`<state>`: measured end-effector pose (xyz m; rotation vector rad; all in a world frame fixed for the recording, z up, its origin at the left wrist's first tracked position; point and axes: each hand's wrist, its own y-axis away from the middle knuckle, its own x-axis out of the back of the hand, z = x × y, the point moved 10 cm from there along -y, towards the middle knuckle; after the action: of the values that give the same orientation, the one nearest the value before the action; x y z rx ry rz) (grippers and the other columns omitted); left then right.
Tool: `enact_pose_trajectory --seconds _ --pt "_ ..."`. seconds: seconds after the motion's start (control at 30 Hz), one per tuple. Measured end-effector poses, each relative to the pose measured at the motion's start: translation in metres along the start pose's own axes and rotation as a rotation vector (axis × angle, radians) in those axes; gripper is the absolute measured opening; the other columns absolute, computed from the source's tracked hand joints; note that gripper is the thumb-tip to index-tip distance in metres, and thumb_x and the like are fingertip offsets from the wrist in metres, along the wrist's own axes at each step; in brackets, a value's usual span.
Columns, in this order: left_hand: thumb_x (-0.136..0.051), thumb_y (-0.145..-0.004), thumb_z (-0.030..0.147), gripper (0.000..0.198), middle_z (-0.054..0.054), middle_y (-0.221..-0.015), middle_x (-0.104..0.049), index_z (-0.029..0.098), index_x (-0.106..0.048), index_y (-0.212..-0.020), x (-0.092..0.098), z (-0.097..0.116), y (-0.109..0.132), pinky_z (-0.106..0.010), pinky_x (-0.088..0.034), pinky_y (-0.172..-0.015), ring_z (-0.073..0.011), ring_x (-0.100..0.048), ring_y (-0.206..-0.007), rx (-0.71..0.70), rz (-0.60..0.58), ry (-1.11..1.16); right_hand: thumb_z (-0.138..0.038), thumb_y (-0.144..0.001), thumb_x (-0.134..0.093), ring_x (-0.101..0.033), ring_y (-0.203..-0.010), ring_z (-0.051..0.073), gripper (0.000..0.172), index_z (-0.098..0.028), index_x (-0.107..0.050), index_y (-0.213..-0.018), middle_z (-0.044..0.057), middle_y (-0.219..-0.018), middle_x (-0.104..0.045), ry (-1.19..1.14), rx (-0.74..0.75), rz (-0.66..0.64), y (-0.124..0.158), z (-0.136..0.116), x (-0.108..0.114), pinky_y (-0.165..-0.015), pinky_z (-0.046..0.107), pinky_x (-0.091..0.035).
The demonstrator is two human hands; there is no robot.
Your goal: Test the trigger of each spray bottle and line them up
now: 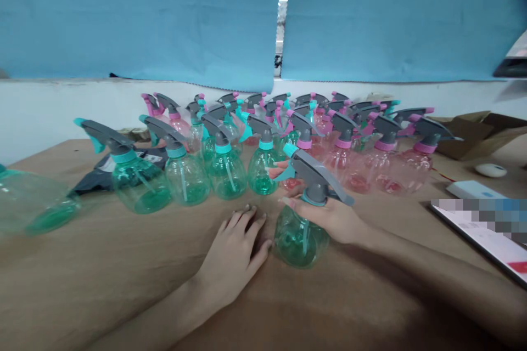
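Observation:
My right hand point(325, 216) is closed round the neck of a green see-through spray bottle point(300, 241), just under its grey trigger head. The bottle stands upright or nearly so, its turquoise nozzle pointing left. Palm down on the table, my left hand point(236, 252) lies to the left of that bottle with its fingers stretched forward and nothing in them. Beyond my hands runs a front row of spray bottles: green ones point(228, 175) on the left and pink ones point(379, 170) on the right.
More spray bottles crowd behind the front row. A green bottle point(37, 203) is at the far left, by a dark plastic packet point(96, 175). Rightward are an open cardboard box point(473, 137), a white computer mouse point(491, 170), a white box point(473, 189) and a flat screen-like device point(473, 230).

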<state>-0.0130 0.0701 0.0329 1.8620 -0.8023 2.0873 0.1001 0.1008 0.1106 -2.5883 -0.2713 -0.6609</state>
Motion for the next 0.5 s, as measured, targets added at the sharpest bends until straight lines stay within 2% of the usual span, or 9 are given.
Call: enact_pose_trajectory --seconds 0.2,0.5 --pt "-0.043 -0.090 0.033 0.039 -0.013 -0.128 -0.046 0.013 -0.048 -0.123 -0.0029 -0.0014 -0.0002 -0.047 -0.036 -0.092 -0.0298 -0.040 -0.117 0.006 -0.010 -0.007 -0.032 -0.075 -0.055 -0.064 -0.067 0.017 0.013 -0.025 -0.066 -0.074 -0.002 -0.083 -0.068 -0.002 0.020 0.003 -0.0007 0.0016 -0.0005 -0.061 0.032 -0.055" --pt "-0.044 -0.090 0.033 0.040 -0.013 -0.128 -0.047 0.013 -0.047 -0.124 -0.0012 -0.0010 -0.0008 -0.046 -0.036 -0.092 -0.0293 -0.040 -0.117 0.001 -0.011 0.000 -0.030 -0.074 -0.055 -0.064 -0.071 0.019 0.011 -0.027 -0.065 -0.071 -0.001 -0.073 -0.068 -0.038 -0.006 -0.011 -0.0006 0.0017 -0.0008 -0.066 0.034 -0.055"
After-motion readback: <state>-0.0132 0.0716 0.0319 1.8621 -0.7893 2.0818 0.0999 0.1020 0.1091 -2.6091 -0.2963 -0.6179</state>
